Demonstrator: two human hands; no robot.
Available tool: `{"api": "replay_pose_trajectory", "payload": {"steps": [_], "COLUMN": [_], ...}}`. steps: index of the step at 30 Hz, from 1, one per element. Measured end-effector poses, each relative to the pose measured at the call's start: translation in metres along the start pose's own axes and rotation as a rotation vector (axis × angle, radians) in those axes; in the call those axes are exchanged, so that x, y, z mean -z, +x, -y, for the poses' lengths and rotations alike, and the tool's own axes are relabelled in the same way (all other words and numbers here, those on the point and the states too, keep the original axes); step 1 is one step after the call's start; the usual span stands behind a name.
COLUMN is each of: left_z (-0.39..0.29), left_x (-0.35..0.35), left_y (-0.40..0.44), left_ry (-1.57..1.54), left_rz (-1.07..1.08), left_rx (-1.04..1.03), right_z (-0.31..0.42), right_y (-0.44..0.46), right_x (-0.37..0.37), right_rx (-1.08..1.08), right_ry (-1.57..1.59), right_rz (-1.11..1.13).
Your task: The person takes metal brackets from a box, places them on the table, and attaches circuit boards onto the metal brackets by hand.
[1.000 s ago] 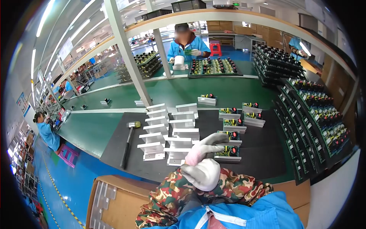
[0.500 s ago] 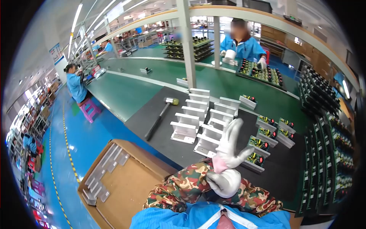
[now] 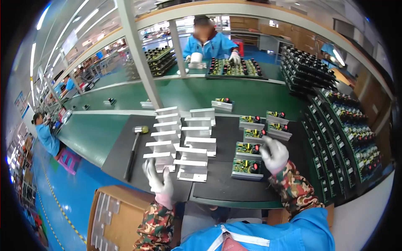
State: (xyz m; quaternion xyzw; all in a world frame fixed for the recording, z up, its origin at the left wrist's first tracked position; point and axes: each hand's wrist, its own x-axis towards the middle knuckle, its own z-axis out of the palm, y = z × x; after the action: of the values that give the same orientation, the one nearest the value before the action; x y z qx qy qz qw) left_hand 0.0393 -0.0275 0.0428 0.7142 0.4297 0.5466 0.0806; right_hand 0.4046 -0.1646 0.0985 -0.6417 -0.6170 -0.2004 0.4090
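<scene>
2 gloved hands: they are well apart above the black mat point(image 3: 222, 188).
Left hand point(image 3: 160, 184): its fingers are spread and released; no object is seen in them.
Metal bracket point(image 3: 164, 160): it stands on the mat at the left fingertips, on their far side; its long axis runs left to right. Contact cannot be told.
Right hand point(image 3: 275, 155): its fingers are loosely bent; whether they grasp something, the view does not tell.
Circuit board point(image 3: 247, 148): it is just left of the right fingers, nearer to this hand, its long side left to right.
</scene>
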Motion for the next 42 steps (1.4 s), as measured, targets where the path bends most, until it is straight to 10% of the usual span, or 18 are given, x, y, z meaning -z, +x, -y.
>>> {"api": "replay_pose_trajectory", "payload": {"steps": [6, 14, 42], "left_z": [0.012, 0.023, 0.054], "left_x": [-0.016, -0.01, -0.008], "left_y": [-0.024, -0.03, -0.057], "left_ry": [0.427, 0.1, 0.478], "left_rz": [0.03, -0.051, 0.019], "left_rx": [0.075, 0.388, 0.002], "right_z": [-0.078, -0.088, -0.087], "right_y": [-0.032, -0.043, -0.047], "right_x": [-0.022, -0.027, -0.028], "right_rx": [-0.126, -0.198, -0.268], "right_ry": [-0.182, -0.062, 0.074], "right_rz": [-0.242, -0.122, -0.086]}}
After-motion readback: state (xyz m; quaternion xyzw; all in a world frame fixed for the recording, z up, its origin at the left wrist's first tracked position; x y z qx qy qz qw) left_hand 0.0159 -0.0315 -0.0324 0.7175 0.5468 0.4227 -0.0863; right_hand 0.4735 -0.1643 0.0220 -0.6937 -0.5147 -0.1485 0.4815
